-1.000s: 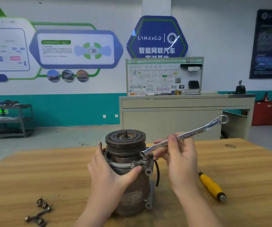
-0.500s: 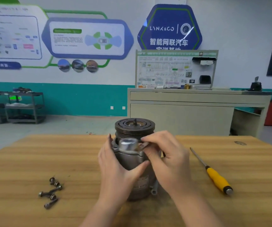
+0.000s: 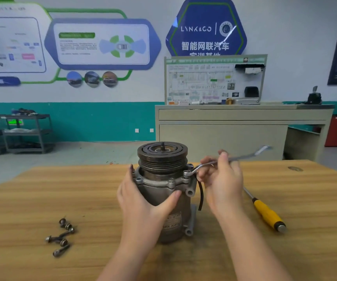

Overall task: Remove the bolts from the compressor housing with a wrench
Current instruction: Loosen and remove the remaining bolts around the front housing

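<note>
Head view: compressor [image 3: 163, 191] stands upright mid-table [image 3: 42, 199]; left hand [image 3: 143, 203] reaches in from below, fingers and thumb wrapped round its body. Right hand [image 3: 222, 179] raised beside it, fingers pinching the wrench [image 3: 224, 160], ring end seated on a flange bolt [image 3: 187, 173]. Loose bolts [image 3: 61, 237] lie left, a screwdriver [image 3: 265, 211] right.

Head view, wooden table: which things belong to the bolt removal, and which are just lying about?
In the job:
- compressor, gripped by the left hand
- wrench, held by the right hand, its ring end on a bolt
- loose bolts already out, on the table

Lying about:
- yellow-handled screwdriver, right of the compressor, untouched
</note>
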{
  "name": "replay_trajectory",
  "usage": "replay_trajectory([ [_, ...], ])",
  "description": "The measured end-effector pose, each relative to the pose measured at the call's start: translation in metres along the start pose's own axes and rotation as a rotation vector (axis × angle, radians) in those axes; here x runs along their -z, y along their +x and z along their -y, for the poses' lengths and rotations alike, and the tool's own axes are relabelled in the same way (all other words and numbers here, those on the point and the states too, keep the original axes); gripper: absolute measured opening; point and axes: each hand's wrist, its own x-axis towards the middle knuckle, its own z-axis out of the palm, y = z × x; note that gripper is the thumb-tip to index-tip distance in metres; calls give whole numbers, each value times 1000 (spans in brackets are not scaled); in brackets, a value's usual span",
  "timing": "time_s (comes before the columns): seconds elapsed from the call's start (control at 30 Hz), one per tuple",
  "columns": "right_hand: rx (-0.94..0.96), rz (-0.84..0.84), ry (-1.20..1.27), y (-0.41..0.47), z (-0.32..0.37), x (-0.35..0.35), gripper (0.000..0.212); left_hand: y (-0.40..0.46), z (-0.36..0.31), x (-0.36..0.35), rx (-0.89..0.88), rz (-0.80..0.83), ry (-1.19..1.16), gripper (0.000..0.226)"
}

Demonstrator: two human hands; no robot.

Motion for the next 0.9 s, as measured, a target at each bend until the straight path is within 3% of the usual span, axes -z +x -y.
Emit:
replay_trajectory([
  [0.07,-212,28,153,10,6,0,19,-1,0,2,4,17,-13,125],
  [0.17,-196,80,305,7,8,2,20,1,1,4,14,15,-6,125],
  [0.23,-65,81,289,0,8,4,20,1,1,4,18,-6,26,126],
  [0.37,276,74,-44,-12,9,3,17,2,0,4,13,-14,39,125],
  [0.6,552,161,-288,-26,6,-1,16,-3,-3,-1,-26,-86,23,104],
  [0.8,992,459,-654,-34,-11,2,8,-10,-9,-3,-81,-154,123,85],
  [0.9,1083,426,-763,-37,-18,0,17,-10,-8,-3,-52,-108,104,95],
])
